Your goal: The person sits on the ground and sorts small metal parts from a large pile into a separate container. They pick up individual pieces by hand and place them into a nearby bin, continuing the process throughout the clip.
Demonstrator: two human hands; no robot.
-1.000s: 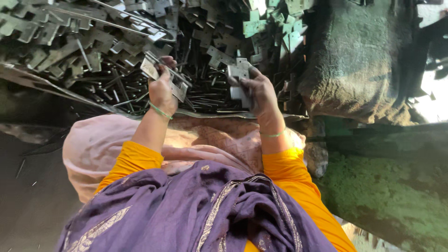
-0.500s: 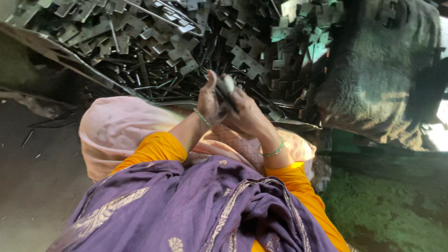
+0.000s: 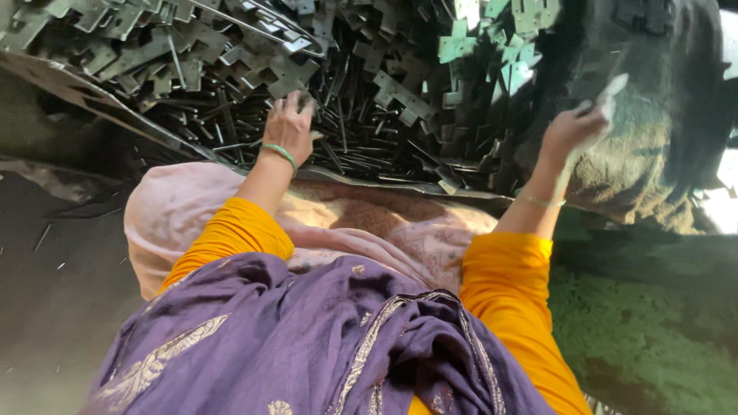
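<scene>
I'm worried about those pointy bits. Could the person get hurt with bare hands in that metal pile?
Maybe. The left hand presses bare into the heap of metal pieces, whose thin edges might cut. The right hand holds a flat metal piece out by the dark sack; it might slip.

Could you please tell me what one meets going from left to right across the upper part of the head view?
Pile of flat metal pieces → left hand resting on the pile → sunlit greenish pieces → right hand holding up a flat metal piece → dark sack.
</scene>
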